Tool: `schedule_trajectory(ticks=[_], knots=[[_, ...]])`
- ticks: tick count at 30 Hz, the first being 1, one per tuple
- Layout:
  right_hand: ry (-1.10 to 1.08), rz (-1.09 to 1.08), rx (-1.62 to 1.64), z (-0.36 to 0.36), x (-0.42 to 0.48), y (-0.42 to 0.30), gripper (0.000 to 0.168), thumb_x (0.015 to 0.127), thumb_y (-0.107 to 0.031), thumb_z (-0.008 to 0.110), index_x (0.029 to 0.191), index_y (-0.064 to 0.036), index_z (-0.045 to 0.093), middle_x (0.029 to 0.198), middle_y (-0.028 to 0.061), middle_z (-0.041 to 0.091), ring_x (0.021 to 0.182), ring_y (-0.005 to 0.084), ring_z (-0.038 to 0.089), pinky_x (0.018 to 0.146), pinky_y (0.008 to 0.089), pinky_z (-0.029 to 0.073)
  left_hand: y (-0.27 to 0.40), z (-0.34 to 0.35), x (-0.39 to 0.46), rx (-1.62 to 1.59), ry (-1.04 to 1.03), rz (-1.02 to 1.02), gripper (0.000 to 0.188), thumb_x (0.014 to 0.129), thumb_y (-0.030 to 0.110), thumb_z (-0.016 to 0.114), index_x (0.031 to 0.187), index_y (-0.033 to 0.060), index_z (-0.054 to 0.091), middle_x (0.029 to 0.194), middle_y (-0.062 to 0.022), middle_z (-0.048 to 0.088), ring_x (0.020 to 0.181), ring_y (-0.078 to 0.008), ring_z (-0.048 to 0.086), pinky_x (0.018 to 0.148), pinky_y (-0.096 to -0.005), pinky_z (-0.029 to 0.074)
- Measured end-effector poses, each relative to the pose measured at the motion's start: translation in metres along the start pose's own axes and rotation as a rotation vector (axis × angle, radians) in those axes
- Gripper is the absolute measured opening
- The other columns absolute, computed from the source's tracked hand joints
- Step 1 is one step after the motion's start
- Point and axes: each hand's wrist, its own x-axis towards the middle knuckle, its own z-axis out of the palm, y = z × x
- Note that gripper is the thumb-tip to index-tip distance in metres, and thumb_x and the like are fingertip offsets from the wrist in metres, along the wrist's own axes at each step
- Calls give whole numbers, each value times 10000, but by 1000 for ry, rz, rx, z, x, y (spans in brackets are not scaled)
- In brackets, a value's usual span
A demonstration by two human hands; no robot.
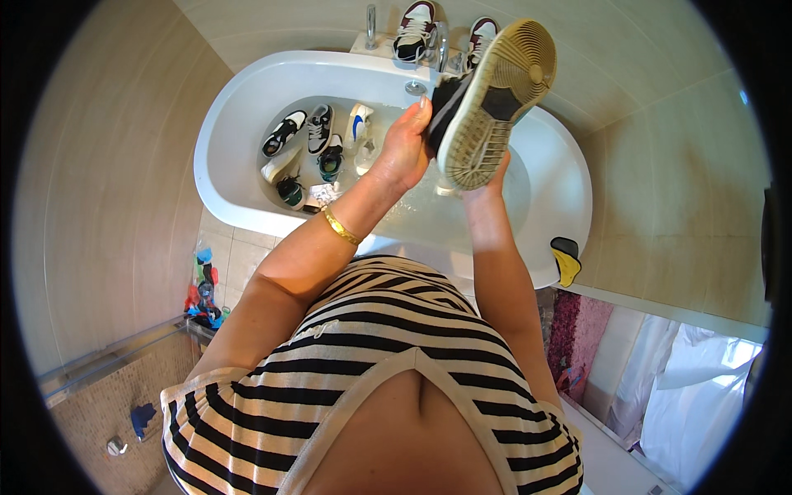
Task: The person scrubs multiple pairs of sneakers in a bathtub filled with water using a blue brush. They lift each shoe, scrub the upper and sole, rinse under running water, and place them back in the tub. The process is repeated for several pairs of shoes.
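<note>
A sneaker (482, 124) is raised above a white bathtub (216, 133), its worn sole facing me and its dark upper turned away. My left hand (405, 145) grips its dark upper on the left side, with the thumb pointing up. Behind the heel end, my right hand (495, 179) holds the shoe from the right; most of its fingers are hidden by the sole. Shallow water covers the tub's bottom. Several shoes lie in it at the left, among them a grey and black sneaker (320, 129) and a white sneaker with a blue mark (359, 124).
Two maroon and white sneakers (416, 31) (481, 40) stand by the chrome faucet (442, 46) at the far rim. A yellow and black cloth or mitt (566, 261) hangs over the tub's right rim. Colourful items (206, 291) lie on the floor at left. White plastic sheeting (693, 383) is at lower right.
</note>
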Motion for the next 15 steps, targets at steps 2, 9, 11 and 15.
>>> schedule_trajectory(ticks=[2, 9, 11, 15], knots=[[26, 26, 65, 8, -7, 3, 336, 913, -239, 392, 1089, 9, 535, 987, 105, 608, 859, 220, 611, 768, 356, 504, -1, -5, 0, 20, 73, -40, 406, 955, 320, 360, 1147, -8, 503, 1106, -130, 579, 987, -217, 568, 896, -343, 434], [11, 232, -326, -65, -6, -19, 389, 908, -295, 482, 1174, -11, 478, 959, 112, 603, 843, 176, 599, 616, 281, 477, 5, -41, -4, 349, 167, 210, 261, 918, 229, 470, 1021, -8, 510, 982, -129, 604, 863, -156, 588, 764, -294, 476], [42, 189, -287, -83, -7, -49, 545, 894, -451, 450, 1235, -27, 427, 920, 126, 599, 735, 140, 583, 452, 200, 369, 5, -21, -9, 405, 117, 261, 250, 861, 116, 562, 1063, -8, 482, 860, -82, 616, 752, -131, 587, 702, -253, 483], [98, 230, -201, -85, -20, -102, 690, 799, -678, 404, 1182, -105, 441, 878, 89, 541, 621, 109, 495, 387, 163, 255, -13, -21, -26, 1334, -126, 506, 348, 745, 110, 688, 1042, -16, 558, 656, -77, 574, 577, -127, 536, 519, -267, 420]])
